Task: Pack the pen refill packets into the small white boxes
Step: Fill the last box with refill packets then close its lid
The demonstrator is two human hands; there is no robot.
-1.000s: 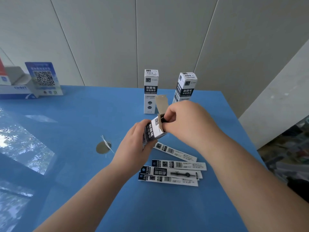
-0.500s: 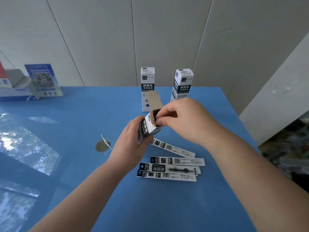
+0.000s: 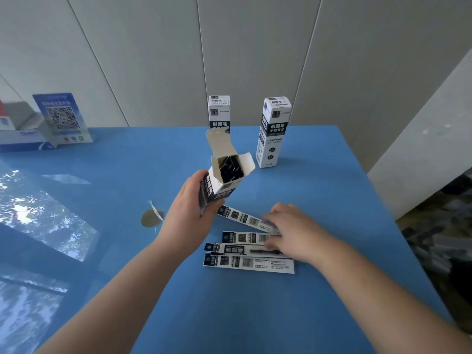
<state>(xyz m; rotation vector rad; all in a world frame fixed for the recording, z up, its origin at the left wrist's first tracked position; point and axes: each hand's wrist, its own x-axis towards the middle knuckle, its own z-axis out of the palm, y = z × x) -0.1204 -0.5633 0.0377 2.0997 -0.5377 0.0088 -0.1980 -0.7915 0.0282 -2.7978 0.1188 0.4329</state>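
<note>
Left hand: my left hand (image 3: 190, 213) grasps the open box (image 3: 224, 180), raised and tilted, flap up, dark refills visible inside.
Right hand: right hand (image 3: 293, 231) lies on the loose packets (image 3: 249, 263) near the table's (image 3: 255, 315) right edge; blurred, cannot tell if it pinches one.
Risk: I judge overlapped packets could lift together; the side flap may catch an incoming packet.
Surroundings: two closed boxes (image 3: 273, 131) stand by the far edge; QR sign (image 3: 62, 118) at far left corner.
</note>
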